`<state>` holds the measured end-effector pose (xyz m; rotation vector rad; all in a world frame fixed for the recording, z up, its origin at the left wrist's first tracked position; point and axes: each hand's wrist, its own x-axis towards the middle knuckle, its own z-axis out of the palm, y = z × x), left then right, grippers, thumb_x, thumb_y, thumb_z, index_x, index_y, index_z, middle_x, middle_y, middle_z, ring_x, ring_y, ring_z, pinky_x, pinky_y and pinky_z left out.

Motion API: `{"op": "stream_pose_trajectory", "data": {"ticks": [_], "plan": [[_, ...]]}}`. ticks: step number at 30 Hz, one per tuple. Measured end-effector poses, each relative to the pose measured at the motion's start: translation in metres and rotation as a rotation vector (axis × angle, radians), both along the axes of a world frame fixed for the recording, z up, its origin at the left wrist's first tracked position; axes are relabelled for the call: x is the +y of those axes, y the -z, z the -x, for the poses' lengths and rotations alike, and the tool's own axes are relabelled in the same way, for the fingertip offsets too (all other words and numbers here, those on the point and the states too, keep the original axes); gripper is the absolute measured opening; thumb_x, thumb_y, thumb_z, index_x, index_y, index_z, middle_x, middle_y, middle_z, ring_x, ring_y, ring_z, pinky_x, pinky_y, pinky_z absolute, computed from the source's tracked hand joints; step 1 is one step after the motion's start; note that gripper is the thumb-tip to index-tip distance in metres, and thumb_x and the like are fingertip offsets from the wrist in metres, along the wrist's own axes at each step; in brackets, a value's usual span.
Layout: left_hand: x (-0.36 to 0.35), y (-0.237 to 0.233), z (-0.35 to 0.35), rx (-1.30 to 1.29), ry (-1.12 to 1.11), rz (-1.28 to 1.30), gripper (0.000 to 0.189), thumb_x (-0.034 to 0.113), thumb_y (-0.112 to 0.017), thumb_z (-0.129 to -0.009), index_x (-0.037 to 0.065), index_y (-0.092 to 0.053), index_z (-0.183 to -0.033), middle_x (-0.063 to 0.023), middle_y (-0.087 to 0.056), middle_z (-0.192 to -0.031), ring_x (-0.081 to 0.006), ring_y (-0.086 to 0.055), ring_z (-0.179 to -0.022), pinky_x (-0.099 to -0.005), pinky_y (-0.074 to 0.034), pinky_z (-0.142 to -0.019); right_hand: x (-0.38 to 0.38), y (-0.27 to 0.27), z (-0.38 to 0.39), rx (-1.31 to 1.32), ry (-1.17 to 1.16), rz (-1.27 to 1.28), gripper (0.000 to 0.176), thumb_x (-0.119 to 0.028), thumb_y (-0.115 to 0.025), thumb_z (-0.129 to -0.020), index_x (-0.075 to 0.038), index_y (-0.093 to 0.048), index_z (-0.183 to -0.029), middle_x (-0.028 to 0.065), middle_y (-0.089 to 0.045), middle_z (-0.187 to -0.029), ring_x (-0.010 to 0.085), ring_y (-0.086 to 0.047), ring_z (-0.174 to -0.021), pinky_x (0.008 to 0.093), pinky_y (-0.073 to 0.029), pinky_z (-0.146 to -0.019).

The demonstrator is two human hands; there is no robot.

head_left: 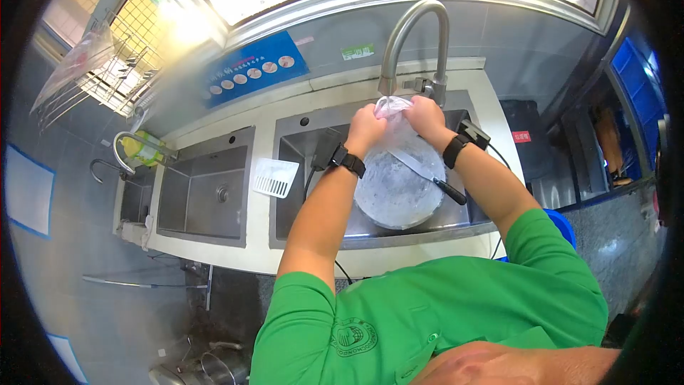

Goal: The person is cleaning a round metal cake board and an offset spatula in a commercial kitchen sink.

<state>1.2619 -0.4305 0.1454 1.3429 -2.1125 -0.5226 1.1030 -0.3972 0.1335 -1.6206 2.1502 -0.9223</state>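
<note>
Cloth (392, 105), pale pink and white, is gripped at opposite sides by a green-shirted person's left hand (368, 129) and right hand (427, 117), directly below the curved faucet (394, 46) at a steel sink (288, 220). Fingers of both hands pinch the material, though the fingertips' exact placement cannot be told. Beneath the wrists, a black-handled blade (415, 167) lies slanted across a round, whitish pan (395, 208) in the basin. A white slotted holder (276, 170) sits near the left forearm, at the sink's edge.

Pale cloth (392, 105) partly hidden.
</note>
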Motion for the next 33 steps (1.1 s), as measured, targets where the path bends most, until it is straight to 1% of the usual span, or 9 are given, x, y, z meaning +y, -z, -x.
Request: {"op": "stream_pose_trajectory", "data": {"ticks": [3, 5, 8, 15, 18, 20, 23, 26, 33], "plan": [[0.007, -0.001, 0.000, 0.137, 0.023, -0.250, 0.020, 0.008, -0.051, -0.067, 0.001, -0.057, -0.085, -0.0227, -0.059, -0.085, -0.0375, -0.055, -0.084, -0.0419, -0.043, -0.073, -0.006, 0.012, -0.002, -0.022, 0.014, 0.090, 0.020, -0.021, -0.059, -0.074, -0.002, -0.057, -0.077, 0.0122, -0.057, -0.063, 0.0245, -0.057, -0.059, 0.0356, -0.043, -0.051], [0.007, -0.003, -0.012, -0.066, 0.117, -0.149, 0.021, 0.008, -0.050, -0.069, 0.003, -0.057, -0.088, -0.0201, -0.058, -0.088, -0.0375, -0.055, -0.087, -0.0425, -0.043, -0.074, -0.002, 0.003, -0.007, -0.917, 0.035, -0.258, 0.016, -0.019, -0.059, -0.075, -0.004, -0.055, -0.072, 0.0036, -0.042, -0.050, 0.0159, -0.042, -0.044, 0.0309, -0.031, -0.037], [0.003, 0.006, -0.028, -0.299, 0.004, 0.023, 0.023, 0.009, -0.051, -0.070, 0.005, -0.055, -0.092, -0.0198, -0.055, -0.093, -0.0389, -0.054, -0.087, -0.0430, -0.044, -0.075, 0.010, -0.016, -0.007, -1.010, -0.132, -0.431, 0.014, -0.018, -0.059, -0.076, -0.005, -0.053, -0.074, -0.0025, -0.031, -0.053, 0.0085, -0.028, -0.042, 0.0252, -0.019, -0.035], [0.001, 0.020, -0.046, 0.051, -0.263, 0.104, 0.028, 0.007, -0.051, -0.069, 0.006, -0.055, -0.097, -0.0170, -0.053, -0.092, -0.0334, -0.054, -0.086, -0.0368, -0.044, -0.077, 0.020, -0.031, -0.034, -0.723, -0.155, -0.193, 0.016, -0.022, -0.055, -0.080, -0.007, -0.053, -0.086, -0.0023, -0.038, -0.063, 0.0066, -0.030, -0.045, 0.0221, -0.024, -0.039], [-0.003, 0.014, -0.051, 0.225, -0.178, -0.122, 0.029, 0.004, -0.050, -0.071, 0.004, -0.053, -0.100, -0.0092, -0.054, -0.091, -0.0233, -0.054, -0.085, -0.0318, -0.044, -0.076, 0.009, -0.021, -0.038, -0.928, -0.369, -0.251, 0.014, -0.021, -0.051, -0.084, -0.008, -0.054, -0.086, -0.0037, -0.038, -0.062, 0.0061, -0.031, -0.046, 0.0201, -0.026, -0.041], [-0.006, 0.012, -0.056, 0.530, 0.152, -0.554, 0.026, 0.008, -0.053, -0.077, 0.002, -0.051, -0.103, -0.0063, -0.055, -0.093, -0.0144, -0.052, -0.084, -0.0261, -0.044, -0.074, 0.005, -0.017, -0.044, -1.058, -0.417, -0.179, 0.016, -0.010, -0.046, -0.084, -0.005, -0.057, -0.095, 0.0007, -0.051, -0.068, 0.0092, -0.045, -0.055, 0.0236, -0.037, -0.046], [0.021, -0.010, -0.043, 0.915, 0.169, -0.768, 0.023, 0.017, -0.050, -0.086, 0.002, -0.051, -0.103, -0.0055, -0.057, -0.095, -0.0114, -0.053, -0.081, -0.0238, -0.044, -0.071, 0.008, -0.024, -0.057, -0.751, -0.451, -0.051, 0.028, -0.004, -0.045, -0.084, -0.004, -0.054, -0.110, 0.0028, -0.058, -0.081, 0.0088, -0.051, -0.066, 0.0226, -0.043, -0.056], [0.022, -0.013, -0.038, 1.035, 0.266, -0.845, 0.026, 0.024, -0.044, -0.090, 0.003, -0.051, -0.104, -0.0058, -0.058, -0.095, -0.0110, -0.054, -0.081, -0.0223, -0.043, -0.069, 0.007, -0.019, -0.068, -0.611, -0.552, 0.217, 0.038, -0.001, -0.049, -0.081, -0.004, -0.049, -0.119, 0.0046, -0.060, -0.089, 0.0080, -0.052, -0.071, 0.0219, -0.044, -0.063], [0.021, -0.013, -0.043, 1.272, 0.217, -0.750, 0.032, 0.029, -0.038, -0.092, 0.001, -0.051, -0.102, -0.0070, -0.054, -0.087, -0.0130, -0.053, -0.077, -0.0236, -0.045, -0.067, 0.025, -0.015, -0.026, -0.682, -0.410, 0.268, 0.045, -0.010, -0.058, -0.077, 0.001, -0.044, -0.119, 0.0068, -0.058, -0.084, 0.0120, -0.053, -0.076, 0.0250, -0.043, -0.067]]}}
